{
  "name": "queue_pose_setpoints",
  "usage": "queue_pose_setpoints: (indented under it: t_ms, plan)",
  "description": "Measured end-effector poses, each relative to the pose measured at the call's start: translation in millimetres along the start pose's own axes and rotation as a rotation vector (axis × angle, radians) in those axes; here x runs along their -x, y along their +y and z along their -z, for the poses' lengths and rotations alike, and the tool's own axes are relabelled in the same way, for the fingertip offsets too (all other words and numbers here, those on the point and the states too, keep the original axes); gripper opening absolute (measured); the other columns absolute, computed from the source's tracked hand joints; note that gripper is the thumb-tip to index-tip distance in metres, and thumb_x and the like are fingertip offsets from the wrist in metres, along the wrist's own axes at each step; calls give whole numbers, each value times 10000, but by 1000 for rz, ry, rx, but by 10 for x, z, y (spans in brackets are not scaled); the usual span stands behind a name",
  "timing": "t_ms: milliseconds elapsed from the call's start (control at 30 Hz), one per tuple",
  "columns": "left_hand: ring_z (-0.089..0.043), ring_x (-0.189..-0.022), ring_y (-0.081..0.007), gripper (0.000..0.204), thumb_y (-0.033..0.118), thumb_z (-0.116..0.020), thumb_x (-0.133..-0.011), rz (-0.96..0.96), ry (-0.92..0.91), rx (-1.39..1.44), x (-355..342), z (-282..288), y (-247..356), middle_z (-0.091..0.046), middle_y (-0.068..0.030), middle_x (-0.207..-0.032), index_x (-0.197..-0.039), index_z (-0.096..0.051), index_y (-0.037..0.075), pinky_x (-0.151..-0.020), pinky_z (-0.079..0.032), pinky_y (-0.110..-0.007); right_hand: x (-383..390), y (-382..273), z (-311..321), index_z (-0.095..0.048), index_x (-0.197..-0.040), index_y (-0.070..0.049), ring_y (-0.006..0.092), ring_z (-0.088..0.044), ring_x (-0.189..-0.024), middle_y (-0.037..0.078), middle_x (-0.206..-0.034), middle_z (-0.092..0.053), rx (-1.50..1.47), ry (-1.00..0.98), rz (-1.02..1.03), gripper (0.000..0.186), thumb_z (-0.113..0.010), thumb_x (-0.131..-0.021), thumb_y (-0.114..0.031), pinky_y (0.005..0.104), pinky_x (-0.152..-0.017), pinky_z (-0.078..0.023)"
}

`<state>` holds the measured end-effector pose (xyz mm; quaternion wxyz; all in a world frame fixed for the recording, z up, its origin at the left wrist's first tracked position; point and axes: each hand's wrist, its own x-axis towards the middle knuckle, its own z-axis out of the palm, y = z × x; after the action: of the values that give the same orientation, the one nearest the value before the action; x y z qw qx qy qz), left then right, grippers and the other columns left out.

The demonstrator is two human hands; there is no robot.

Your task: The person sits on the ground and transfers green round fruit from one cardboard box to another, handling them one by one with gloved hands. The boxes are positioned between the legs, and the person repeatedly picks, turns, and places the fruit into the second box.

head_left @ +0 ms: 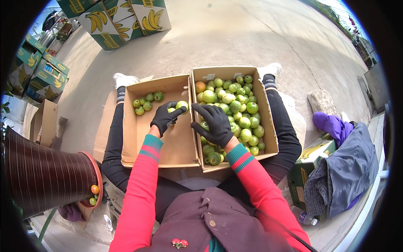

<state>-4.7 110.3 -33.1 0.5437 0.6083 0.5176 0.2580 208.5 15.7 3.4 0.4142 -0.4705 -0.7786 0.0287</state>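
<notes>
My gloved left hand [166,118] is closed on a pale green tomato [182,106] over the left cardboard box [141,149], with another pale tomato partly hidden by the fingers. Several small green tomatoes [147,101] lie at the back of that box. My gloved right hand [212,124] is over the left side of the right cardboard box [266,149], its thumb and fingers apart, holding nothing. That box is filled with green tomatoes [245,122], with an orange-tinged one at the back left.
Printed boxes [100,29] are stacked at the back left. A dark planter [50,176] lies tipped at left. A purple garment [336,128], grey jacket [344,168] and plastic bottle [306,216] are at right, near a stone [317,101]. My legs flank both boxes on the concrete floor.
</notes>
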Motion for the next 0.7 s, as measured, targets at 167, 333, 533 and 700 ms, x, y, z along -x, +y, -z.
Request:
queue_pose_setpoints:
  t_ms: [167, 333, 533, 700]
  plan:
    - [-606, -692, -114, 348, 259, -738, -884, -28, -424, 385, 375, -67, 108, -649, -27, -867, -1120, -650, 20, -570, -497, -257, 12, -121, -64, -526, -1352, -172, 276, -606, -936, 73, -1103, -595, -20, -134, 90, 617, -741, -795, -323, 378, -827, -483]
    - [-613, -708, -131, 360, 278, -739, -876, -7, -6, 394, 258, -56, -21, -640, -32, -848, -1133, -654, 39, -612, -503, -268, 61, -105, 78, -559, -1296, -155, 292, -603, -962, 98, -1087, -600, 23, 23, -22, 578, -763, -769, -280, 392, -830, -485]
    - [-583, -1116, -362, 608, 579, -615, -853, 31, 52, -622, 222, -58, -408, -547, -188, -1215, -1344, -576, 223, -954, -475, -425, 580, -89, 858, -617, -1173, -122, 330, -597, -980, 122, -1069, -611, 317, 111, -460, 424, -692, -760, -188, 434, -829, -476]
    - [-631, -1052, -379, 552, 533, -577, -886, 9, -261, -865, 406, -489, -133, -621, -172, -1185, -1317, -522, 193, -899, -502, -470, 1185, 88, 1060, -614, -1186, -94, 339, -604, -986, 122, -1089, -632, 563, -164, -713, 385, -652, -846, -270, 446, -848, -478]
